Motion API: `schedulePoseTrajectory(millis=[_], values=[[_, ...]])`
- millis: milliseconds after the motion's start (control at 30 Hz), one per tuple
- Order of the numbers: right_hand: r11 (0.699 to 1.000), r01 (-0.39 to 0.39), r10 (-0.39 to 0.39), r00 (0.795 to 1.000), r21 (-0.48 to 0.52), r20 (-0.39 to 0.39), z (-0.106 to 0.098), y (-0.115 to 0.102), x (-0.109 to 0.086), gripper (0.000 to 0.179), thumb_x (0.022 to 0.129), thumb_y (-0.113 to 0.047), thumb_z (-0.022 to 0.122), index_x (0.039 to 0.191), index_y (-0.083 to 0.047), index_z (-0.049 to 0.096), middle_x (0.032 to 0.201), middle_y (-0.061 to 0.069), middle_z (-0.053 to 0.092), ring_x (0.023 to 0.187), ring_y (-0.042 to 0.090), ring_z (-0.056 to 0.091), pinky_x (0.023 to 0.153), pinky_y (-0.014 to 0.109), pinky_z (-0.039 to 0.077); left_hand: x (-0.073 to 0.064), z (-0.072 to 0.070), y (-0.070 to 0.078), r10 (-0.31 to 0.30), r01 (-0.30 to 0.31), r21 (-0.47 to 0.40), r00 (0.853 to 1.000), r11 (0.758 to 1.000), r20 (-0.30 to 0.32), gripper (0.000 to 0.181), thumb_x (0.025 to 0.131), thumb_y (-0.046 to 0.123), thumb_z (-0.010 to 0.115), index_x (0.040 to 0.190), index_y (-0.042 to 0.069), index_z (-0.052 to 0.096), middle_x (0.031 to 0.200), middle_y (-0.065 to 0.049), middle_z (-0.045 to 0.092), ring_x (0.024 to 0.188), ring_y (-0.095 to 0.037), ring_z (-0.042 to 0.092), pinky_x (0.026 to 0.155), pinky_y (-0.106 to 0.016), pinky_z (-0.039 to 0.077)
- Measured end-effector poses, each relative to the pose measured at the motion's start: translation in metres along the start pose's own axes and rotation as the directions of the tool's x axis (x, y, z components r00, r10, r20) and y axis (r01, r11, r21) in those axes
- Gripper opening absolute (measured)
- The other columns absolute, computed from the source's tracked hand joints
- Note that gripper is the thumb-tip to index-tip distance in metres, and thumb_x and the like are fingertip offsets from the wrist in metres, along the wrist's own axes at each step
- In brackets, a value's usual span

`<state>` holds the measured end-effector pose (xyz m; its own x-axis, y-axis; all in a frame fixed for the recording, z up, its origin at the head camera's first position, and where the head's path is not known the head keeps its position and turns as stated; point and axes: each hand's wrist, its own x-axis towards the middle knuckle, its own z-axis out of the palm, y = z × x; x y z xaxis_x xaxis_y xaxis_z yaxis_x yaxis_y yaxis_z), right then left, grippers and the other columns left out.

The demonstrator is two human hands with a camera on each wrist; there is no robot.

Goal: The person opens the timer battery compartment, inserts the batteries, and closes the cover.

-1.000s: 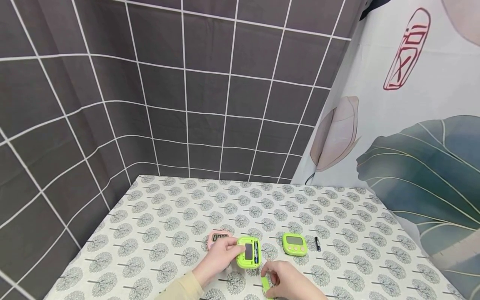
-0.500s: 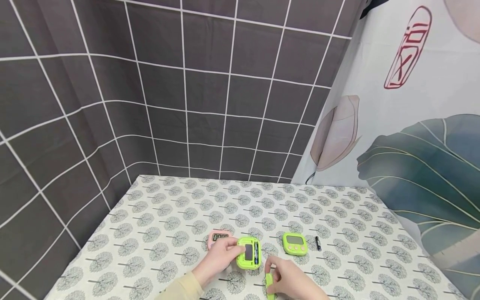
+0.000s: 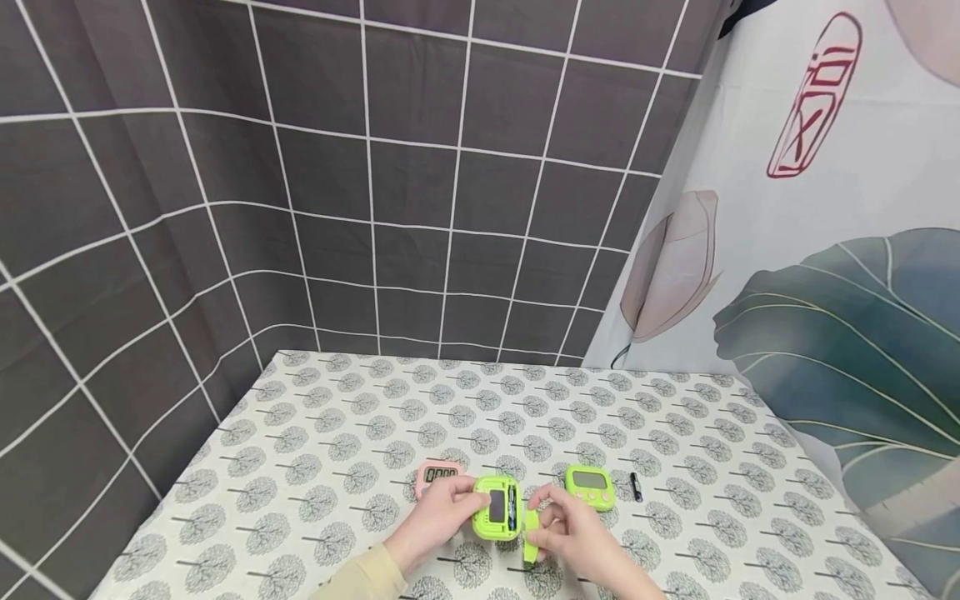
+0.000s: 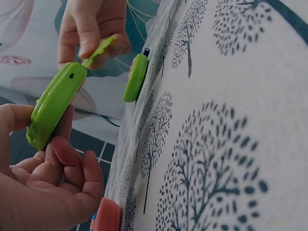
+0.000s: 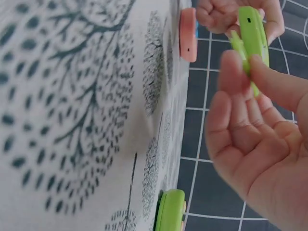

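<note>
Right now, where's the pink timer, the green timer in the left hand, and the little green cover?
Pink timer (image 3: 438, 474), head view, on its screen.
Held green timer (image 3: 497, 507), head view, on its dark patch.
Green cover (image 3: 532, 522), head view, on its upper part.

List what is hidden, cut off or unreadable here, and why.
Head: pink timer, lower part behind the left hand.
Head: battery, any lettering too small.
Left wrist: held green timer, edge-on, battery face hidden.
Right wrist: green cover, partly behind the right hand.
Right wrist: other green timer, cut by bottom edge.
</note>
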<state>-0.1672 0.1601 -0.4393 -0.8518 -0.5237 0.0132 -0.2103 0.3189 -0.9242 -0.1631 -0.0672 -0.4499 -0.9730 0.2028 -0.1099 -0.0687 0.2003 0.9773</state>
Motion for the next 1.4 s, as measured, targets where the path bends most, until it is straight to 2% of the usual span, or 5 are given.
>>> schedulePoseTrajectory(millis=[267, 600, 800, 1000, 1400], values=[[0.992, 0.027, -0.013, 0.993, 0.126, -0.115, -0.0011, -0.0059, 0.0038, 0.037, 0.082, -0.006, 0.069, 0.114, 0.004, 0.052, 0.092, 0.014, 0.058, 0.064, 0.012, 0.064, 0.067, 0.036, 0.058, 0.0004, 0.0017, 0.0005, 0.009, -0.009, -0.013, 1.000, 1.000, 0.012, 0.034, 0.088, 0.026, 0.063, 0.113, 0.004, 0.064, 0.102, -0.007, 0.071, 0.093, -0.017, 0.064, 0.096, -0.056, 0.041], [0.992, 0.050, -0.035, 0.990, 0.112, -0.138, 0.0045, -0.0086, 0.0050, 0.037, 0.082, -0.005, 0.069, 0.115, 0.003, 0.055, 0.094, 0.015, 0.056, 0.064, 0.008, 0.063, 0.065, 0.037, 0.058, -0.0016, 0.0043, 0.0057, -0.007, 0.007, -0.004, 1.000, 1.000, 0.022, 0.032, 0.086, 0.028, 0.064, 0.111, 0.008, 0.066, 0.096, -0.003, 0.072, 0.078, -0.015, 0.059, 0.076, -0.037, 0.048], [0.995, 0.007, 0.007, 0.992, 0.104, -0.128, 0.0045, -0.0100, 0.0058, 0.044, 0.080, -0.007, 0.072, 0.119, 0.001, 0.052, 0.091, 0.012, 0.056, 0.064, 0.013, 0.065, 0.064, 0.036, 0.057, -0.0026, 0.0062, 0.0061, -0.009, 0.009, -0.013, 0.999, 1.000, 0.031, 0.032, 0.087, 0.026, 0.064, 0.113, 0.007, 0.066, 0.099, -0.005, 0.072, 0.089, -0.015, 0.062, 0.084, -0.040, 0.049], [0.996, -0.037, 0.047, 0.990, 0.078, -0.132, 0.0049, -0.0106, 0.0068, 0.050, 0.078, -0.011, 0.075, 0.120, 0.000, 0.051, 0.087, 0.007, 0.058, 0.063, 0.018, 0.066, 0.061, 0.032, 0.055, -0.0027, 0.0069, 0.0050, -0.019, 0.019, -0.008, 0.999, 1.000, 0.026, 0.030, 0.086, 0.026, 0.064, 0.111, 0.009, 0.067, 0.097, -0.004, 0.071, 0.089, -0.016, 0.061, 0.078, -0.039, 0.050], [0.999, -0.025, 0.028, 0.987, 0.019, -0.157, 0.0045, -0.0105, 0.0075, 0.049, 0.076, -0.012, 0.077, 0.117, 0.001, 0.053, 0.085, 0.007, 0.059, 0.059, 0.008, 0.059, 0.056, 0.023, 0.052, -0.0041, 0.0095, 0.0033, 0.031, -0.032, 0.011, 0.998, 0.999, 0.047, 0.026, 0.086, 0.023, 0.064, 0.106, 0.006, 0.067, 0.093, -0.006, 0.072, 0.084, -0.016, 0.064, 0.079, -0.037, 0.052]])
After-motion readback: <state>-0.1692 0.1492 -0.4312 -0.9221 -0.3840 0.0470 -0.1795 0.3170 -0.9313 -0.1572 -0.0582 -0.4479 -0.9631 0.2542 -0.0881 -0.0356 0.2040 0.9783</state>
